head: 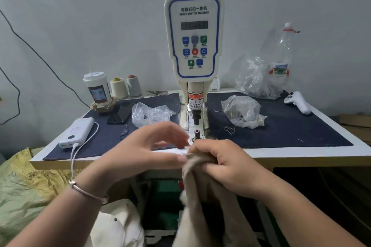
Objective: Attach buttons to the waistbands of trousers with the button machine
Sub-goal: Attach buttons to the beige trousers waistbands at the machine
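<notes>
Trousers (202,202) in a beige fabric hang off the front edge of the worktop (301,155), right below the button machine (194,50), with the top bit of the cloth bunched up at the edge. Only one view to go on, the head cam looking down at both hands.

Right hand (224,163) has its grip clenched round the bunched top of the trousers, fingers curled into the fabric just in front of the machine's lower die (196,132). Left hand (144,147) is beside it with the thumb stretched out so its tip meets the cloth edge, and the other fingers loosely arched above, so that grip looks released rather than wrapped round anything. It's a bit motion-blurred, so can't tell if something small sits at the fingertips. There's a thin bracelet (88,193) on the left wrist.

Machine stands upright in the middle of the worktop on a dark blue mat (281,126), white control panel facing the camera. Left of it: a crumpled plastic bag (149,114), a dark phone (120,114), a white power bank (77,132) with a cable plugged in, a lidded cup (97,88) and two thread cones (126,87) at the back. Right of it: another plastic bag (242,111), a bigger one behind, a clear bottle (281,56) and a white controller (298,101).

More pale fabric (118,224) lies low down under the left forearm.
</notes>
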Motion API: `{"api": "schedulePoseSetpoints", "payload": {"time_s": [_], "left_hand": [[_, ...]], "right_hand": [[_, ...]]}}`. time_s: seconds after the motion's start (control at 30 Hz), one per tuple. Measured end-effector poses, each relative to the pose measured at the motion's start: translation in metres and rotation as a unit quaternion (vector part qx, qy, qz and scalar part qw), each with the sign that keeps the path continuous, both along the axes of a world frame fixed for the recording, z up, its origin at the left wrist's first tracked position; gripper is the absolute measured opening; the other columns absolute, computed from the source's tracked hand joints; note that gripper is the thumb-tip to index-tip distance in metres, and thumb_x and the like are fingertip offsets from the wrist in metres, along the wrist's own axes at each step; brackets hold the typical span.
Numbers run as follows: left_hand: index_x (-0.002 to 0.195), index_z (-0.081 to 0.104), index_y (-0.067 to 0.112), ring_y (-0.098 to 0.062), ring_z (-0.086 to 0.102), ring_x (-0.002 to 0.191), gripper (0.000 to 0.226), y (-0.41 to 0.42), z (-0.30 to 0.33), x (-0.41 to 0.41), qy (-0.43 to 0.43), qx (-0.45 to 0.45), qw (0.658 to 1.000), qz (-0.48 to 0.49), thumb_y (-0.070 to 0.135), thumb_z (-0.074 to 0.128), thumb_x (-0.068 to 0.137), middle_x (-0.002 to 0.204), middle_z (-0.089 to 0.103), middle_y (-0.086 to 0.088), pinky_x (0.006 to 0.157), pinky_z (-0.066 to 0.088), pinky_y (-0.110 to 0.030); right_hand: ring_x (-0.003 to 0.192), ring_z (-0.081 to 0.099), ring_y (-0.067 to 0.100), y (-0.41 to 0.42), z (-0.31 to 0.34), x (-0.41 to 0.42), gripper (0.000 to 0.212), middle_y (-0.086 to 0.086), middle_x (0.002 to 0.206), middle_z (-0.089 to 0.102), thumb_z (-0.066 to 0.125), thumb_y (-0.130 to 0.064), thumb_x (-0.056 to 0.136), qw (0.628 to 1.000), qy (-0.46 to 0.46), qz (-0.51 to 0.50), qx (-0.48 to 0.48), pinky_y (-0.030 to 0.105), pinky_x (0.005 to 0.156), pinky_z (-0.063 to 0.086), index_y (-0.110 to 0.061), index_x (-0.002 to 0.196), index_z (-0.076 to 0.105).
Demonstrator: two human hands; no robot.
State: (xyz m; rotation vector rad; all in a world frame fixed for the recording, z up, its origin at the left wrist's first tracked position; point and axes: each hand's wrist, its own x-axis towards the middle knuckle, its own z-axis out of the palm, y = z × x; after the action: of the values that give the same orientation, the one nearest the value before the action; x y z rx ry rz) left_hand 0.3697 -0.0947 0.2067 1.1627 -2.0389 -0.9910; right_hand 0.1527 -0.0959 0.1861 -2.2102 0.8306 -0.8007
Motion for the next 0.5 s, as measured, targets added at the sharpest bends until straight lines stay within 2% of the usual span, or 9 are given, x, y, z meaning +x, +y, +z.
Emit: {"api": "schedulePoseSetpoints", "payload": {"time_s": [0.1,0.2,0.37,0.5], "left_hand": [[0.087,0.067,0.028,-0.008,0.066,0.086,0.028,-0.001,-0.006,-0.019,-0.021,-0.065,0.998,0.014,0.045,0.079,0.067,0.086,0.069,0.006,0.092,0.053,-0.038],[0.079,0.062,0.028,-0.004,0.059,0.073,0.026,-0.002,-0.009,-0.027,-0.02,-0.146,0.988,0.038,0.043,0.08,0.069,0.075,0.063,0.01,0.079,0.054,-0.03],[0.083,0.066,0.019,-0.014,0.058,0.075,0.008,0.0,-0.018,-0.041,-0.035,-0.273,0.961,0.037,0.014,0.072,0.079,0.074,0.058,0.008,0.069,0.049,-0.023],[0.087,0.064,0.021,-0.011,0.062,0.08,0.012,0.0,-0.024,-0.05,0.005,-0.26,0.964,0.056,0.018,0.075,0.082,0.08,0.062,0.011,0.075,0.047,-0.016]], "right_hand": [[0.075,0.06,0.009,-0.003,-0.001,0.004,0.021,-0.002,0.077,0.067,0.059,0.004,0.077,0.998,-0.043,-0.055,-0.012,0.024,0.069,0.045,-0.014,0.085,0.067],[0.068,0.058,0.013,-0.006,-0.004,-0.002,0.015,0.005,0.073,0.065,0.063,0.001,0.075,0.988,-0.117,-0.097,0.008,0.028,0.066,0.045,-0.013,0.079,0.061],[0.069,0.055,0.018,-0.01,-0.006,-0.009,0.024,0.024,0.078,0.065,0.067,0.009,0.076,0.971,-0.186,-0.136,0.064,0.036,0.068,0.043,-0.009,0.073,0.051],[0.074,0.066,0.017,-0.007,0.0,-0.013,0.027,0.014,0.083,0.071,0.064,0.016,0.076,0.972,-0.193,-0.113,0.079,0.033,0.071,0.051,-0.008,0.071,0.053]]}}
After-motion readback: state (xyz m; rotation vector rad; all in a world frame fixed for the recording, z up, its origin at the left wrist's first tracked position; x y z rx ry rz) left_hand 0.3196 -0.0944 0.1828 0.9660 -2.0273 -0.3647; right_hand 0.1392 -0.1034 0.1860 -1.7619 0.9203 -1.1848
